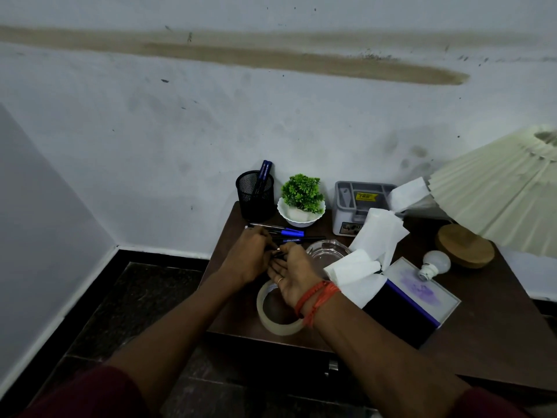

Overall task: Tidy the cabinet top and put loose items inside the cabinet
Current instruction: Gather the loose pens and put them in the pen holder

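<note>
The left hand [253, 257] and the right hand [289, 273] meet over the back left part of the brown cabinet top [497, 327]. Their fingers are curled and close together, and the fingertips of both hands pinch a thin dark pen [278, 252]. Most of it is hidden, so I cannot tell which way it points.

Just behind the hands lie more pens [283, 232], blue and black. They lie flat, long way from left to right, with the blue cap ends to the right. One has white writing, too small to read.

A black mesh cup [255, 194] stands in the back corner. Two blue markers [264, 171] lean in it, tops up.

Near the hands are:
- a clear, round roll of tape [277, 324], lying flat under the right wrist
- a round glass dish [327, 251]
- a green plastic plant [302, 193] in a white ribbed bowl
- a grey tray box [349, 206] with a yellow label I cannot read
- crumpled white tissues [376, 233]
</note>
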Action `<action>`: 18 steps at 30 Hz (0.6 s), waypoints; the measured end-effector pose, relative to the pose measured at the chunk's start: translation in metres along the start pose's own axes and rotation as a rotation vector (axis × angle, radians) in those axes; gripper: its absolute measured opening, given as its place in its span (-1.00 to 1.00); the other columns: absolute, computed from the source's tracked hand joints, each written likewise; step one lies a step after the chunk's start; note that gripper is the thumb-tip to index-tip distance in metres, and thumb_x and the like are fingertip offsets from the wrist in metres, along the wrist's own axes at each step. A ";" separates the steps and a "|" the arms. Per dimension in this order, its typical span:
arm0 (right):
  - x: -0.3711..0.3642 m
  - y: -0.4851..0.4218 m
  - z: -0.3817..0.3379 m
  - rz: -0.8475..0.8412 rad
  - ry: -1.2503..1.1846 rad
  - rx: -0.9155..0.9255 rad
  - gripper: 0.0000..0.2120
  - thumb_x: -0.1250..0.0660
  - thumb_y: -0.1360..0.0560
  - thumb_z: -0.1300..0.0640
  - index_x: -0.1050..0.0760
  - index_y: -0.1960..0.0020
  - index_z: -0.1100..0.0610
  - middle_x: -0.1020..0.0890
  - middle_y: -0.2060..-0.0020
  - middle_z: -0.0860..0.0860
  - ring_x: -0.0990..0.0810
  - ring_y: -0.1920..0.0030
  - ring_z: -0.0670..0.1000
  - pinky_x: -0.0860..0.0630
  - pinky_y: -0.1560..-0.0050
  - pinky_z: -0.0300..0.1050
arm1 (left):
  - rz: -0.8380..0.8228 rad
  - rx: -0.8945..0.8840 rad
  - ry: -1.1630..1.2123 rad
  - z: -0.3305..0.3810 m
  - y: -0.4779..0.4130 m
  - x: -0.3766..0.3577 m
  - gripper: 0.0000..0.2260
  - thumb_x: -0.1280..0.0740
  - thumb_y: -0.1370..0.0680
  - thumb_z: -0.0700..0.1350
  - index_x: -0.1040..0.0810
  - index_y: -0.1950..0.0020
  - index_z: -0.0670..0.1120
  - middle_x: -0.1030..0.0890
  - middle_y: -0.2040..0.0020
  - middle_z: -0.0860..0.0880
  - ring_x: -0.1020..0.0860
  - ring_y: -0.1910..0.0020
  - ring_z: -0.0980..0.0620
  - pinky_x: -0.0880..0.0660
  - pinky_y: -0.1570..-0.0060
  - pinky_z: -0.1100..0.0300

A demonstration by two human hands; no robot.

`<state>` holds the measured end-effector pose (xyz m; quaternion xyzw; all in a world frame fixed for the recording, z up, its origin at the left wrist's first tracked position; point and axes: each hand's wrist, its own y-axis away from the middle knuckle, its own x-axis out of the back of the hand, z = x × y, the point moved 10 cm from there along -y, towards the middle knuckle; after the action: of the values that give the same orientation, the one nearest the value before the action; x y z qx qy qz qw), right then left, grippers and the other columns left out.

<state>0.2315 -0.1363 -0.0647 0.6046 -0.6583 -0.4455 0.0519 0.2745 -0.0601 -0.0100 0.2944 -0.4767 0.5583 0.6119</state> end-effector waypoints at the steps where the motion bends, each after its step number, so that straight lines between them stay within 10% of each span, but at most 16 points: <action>1: -0.001 0.000 0.001 -0.004 0.013 -0.006 -0.74 -0.14 -0.56 0.20 -0.50 -0.15 0.24 -0.54 0.19 0.11 -0.58 0.15 -0.01 -0.55 0.02 -0.13 | 0.010 0.005 -0.001 -0.002 0.001 0.001 -0.83 -0.36 -0.50 -0.17 -0.70 -0.02 -0.14 -0.59 -0.06 -0.17 -0.54 -0.07 -0.15 -0.38 -0.13 0.13; 12: 0.000 0.003 0.002 0.017 0.124 -0.022 -0.82 -0.14 -0.53 0.23 -0.44 0.21 0.21 -0.51 0.23 0.13 -0.53 0.25 0.02 -0.52 0.21 -0.17 | 0.007 0.189 0.227 -0.021 0.017 0.013 -0.82 -0.38 -0.47 -0.20 -0.70 -0.01 -0.04 -0.72 0.04 0.01 -0.65 0.03 0.11 -0.31 0.23 0.64; 18: -0.001 0.005 -0.003 0.012 0.151 0.007 -0.81 -0.13 -0.56 0.22 -0.44 0.18 0.19 -0.51 0.24 0.11 -0.53 0.25 0.01 -0.54 0.01 -0.10 | 0.035 0.254 0.364 -0.027 0.022 0.018 -0.86 -0.43 -0.44 -0.20 -0.70 0.06 -0.03 -0.72 0.13 0.03 -0.63 0.17 0.22 -0.52 0.11 0.42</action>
<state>0.2299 -0.1378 -0.0587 0.6327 -0.6574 -0.3963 0.1019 0.2590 -0.0246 -0.0078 0.2550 -0.2894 0.6684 0.6359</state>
